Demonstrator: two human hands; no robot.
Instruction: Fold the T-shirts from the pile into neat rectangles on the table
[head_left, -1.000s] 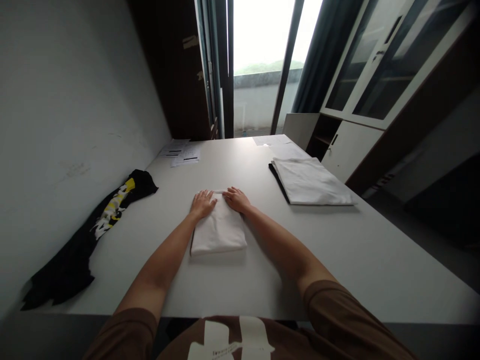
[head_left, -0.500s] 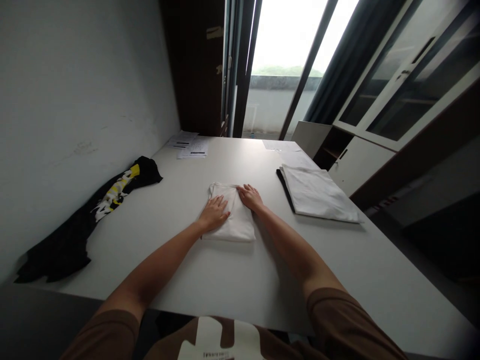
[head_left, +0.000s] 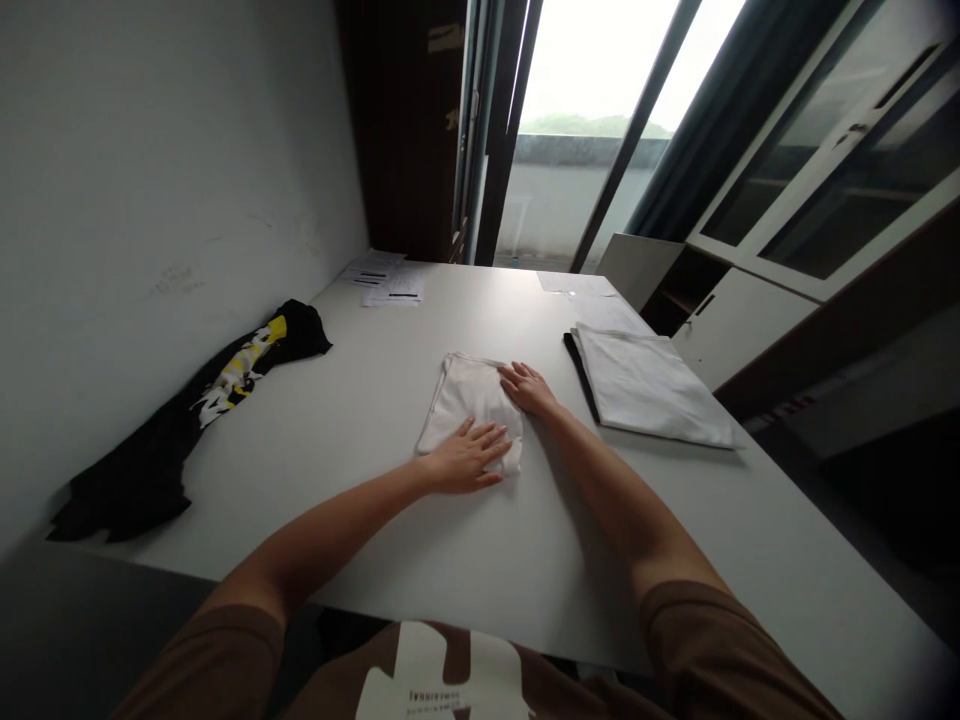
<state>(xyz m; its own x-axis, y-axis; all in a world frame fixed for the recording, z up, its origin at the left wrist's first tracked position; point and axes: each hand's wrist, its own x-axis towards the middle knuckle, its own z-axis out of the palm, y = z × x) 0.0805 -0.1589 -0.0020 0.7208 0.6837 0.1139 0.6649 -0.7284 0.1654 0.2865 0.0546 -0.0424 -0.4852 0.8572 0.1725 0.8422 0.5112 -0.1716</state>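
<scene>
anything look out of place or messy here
The black garment lies rumpled along the left side of the table, while the white cloth mid-table is folded flat. Smudges mark the wall; nothing looks spilled.

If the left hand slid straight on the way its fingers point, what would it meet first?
Beyond the folded white cloth it rests on, the left hand would probably meet the right forearm near the wrist, though depth is hard to judge from this one view.
</scene>
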